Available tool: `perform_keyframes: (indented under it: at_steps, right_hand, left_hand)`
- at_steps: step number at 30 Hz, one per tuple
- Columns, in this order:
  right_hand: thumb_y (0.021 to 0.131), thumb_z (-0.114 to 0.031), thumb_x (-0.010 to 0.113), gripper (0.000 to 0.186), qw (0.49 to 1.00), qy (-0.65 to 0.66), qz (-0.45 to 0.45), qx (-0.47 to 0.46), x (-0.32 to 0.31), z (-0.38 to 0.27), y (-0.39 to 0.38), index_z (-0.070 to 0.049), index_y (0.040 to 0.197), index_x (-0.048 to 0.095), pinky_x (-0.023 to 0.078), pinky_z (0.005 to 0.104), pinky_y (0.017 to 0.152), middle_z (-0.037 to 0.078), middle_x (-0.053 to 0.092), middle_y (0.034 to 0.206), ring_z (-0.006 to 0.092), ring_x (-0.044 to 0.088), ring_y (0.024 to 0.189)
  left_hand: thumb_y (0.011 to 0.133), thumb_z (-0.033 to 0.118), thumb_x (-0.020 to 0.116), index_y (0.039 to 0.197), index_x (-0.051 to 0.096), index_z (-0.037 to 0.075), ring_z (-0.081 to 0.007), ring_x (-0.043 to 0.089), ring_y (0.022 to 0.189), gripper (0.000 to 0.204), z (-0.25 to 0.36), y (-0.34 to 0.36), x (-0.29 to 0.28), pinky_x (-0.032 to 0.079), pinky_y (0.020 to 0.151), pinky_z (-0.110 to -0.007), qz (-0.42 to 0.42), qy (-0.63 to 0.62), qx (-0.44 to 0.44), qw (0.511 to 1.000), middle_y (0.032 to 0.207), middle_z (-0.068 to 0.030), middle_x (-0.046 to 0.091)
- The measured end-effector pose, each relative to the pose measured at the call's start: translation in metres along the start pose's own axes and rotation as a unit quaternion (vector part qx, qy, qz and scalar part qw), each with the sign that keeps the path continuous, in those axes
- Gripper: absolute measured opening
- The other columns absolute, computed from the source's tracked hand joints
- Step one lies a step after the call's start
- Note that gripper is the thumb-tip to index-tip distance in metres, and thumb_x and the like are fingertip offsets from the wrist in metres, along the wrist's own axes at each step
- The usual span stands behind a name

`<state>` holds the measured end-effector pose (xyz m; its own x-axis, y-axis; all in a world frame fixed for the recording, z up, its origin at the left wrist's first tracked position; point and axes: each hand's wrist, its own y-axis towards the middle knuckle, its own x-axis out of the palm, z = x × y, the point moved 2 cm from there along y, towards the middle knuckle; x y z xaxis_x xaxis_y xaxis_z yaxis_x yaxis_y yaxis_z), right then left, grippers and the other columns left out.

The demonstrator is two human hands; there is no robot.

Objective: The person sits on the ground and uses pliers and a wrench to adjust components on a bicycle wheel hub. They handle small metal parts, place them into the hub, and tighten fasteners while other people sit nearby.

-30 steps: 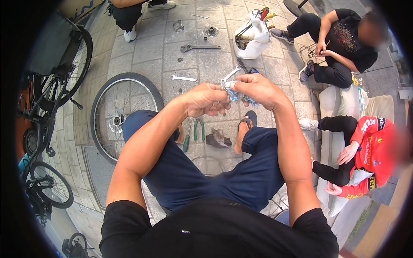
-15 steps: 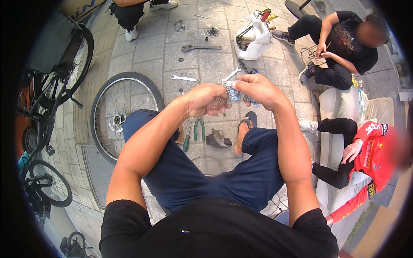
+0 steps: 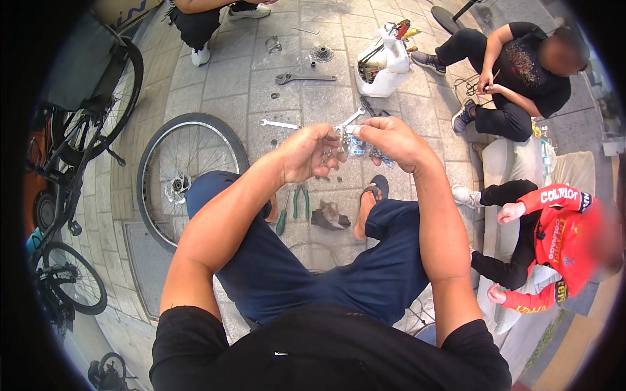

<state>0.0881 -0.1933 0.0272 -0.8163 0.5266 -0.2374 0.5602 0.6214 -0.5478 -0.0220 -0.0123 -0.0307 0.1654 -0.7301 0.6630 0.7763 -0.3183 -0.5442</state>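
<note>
My left hand [image 3: 312, 152] and my right hand [image 3: 390, 139] meet at chest height over my knees. Between them they grip a small clear plastic packet [image 3: 357, 144] with small metal parts inside. The fingers of both hands are pinched on the packet's top edge. What exactly lies inside the packet is too small to tell. I sit in dark blue shorts with a sandal [image 3: 374, 189] on my right foot.
A loose bicycle wheel [image 3: 175, 171] lies at my left knee. Green-handled pliers [image 3: 300, 201], wrenches [image 3: 304, 79] and small parts lie on the paving. A white tool bag [image 3: 385, 65] stands ahead. Bicycles [image 3: 78, 130] stand left. A person in black [image 3: 521, 72] and one in red [image 3: 554, 241] sit right.
My hands stay together on the packet, with only slight finger movement. The person in red on the right has shifted an arm.
</note>
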Motion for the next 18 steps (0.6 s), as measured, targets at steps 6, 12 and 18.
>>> perform_keyframes:
  at_steps: [6, 12, 18]
  right_hand:
    - [0.105, -0.028, 0.068, 0.028, 1.000, -0.008, -0.003, 0.005, 0.003, 0.002, 0.003, -0.002, 0.110, 0.076, 0.050, 0.0261, 0.056, 0.000, 0.070, 0.092, 0.0071, 0.061, 0.076]
    - [0.105, -0.028, 0.068, 0.028, 1.000, -0.005, -0.008, 0.000, 0.008, 0.002, 0.006, -0.001, 0.108, 0.075, 0.050, 0.0263, 0.056, 0.000, 0.070, 0.092, 0.0073, 0.060, 0.075]
    - [0.104, -0.027, 0.068, 0.027, 1.000, -0.005, 0.000, 0.000, 0.013, -0.001, 0.006, -0.001, 0.105, 0.075, 0.050, 0.0266, 0.055, 0.001, 0.069, 0.090, 0.0079, 0.061, 0.073]
  left_hand:
    - [0.100, 0.017, 0.062, 0.102, 0.061, 0.005, -0.0138, 0.059, 0.072, 0.012, -0.001, 0.000, 0.002, 0.040, 0.050, -0.026, 0.012, 0.014, 0.037, 0.999, 0.087, -0.0060, 0.062]
    - [0.100, 0.015, 0.062, 0.102, 0.061, 0.003, -0.0147, 0.059, 0.072, 0.012, -0.002, 0.003, -0.001, 0.041, 0.050, -0.027, 0.015, 0.014, 0.051, 0.998, 0.089, -0.0066, 0.061]
    - [0.100, 0.013, 0.061, 0.102, 0.061, 0.002, -0.0153, 0.057, 0.070, 0.012, -0.004, 0.003, -0.002, 0.042, 0.050, -0.027, 0.045, 0.021, 0.040, 0.998, 0.095, -0.0077, 0.060]
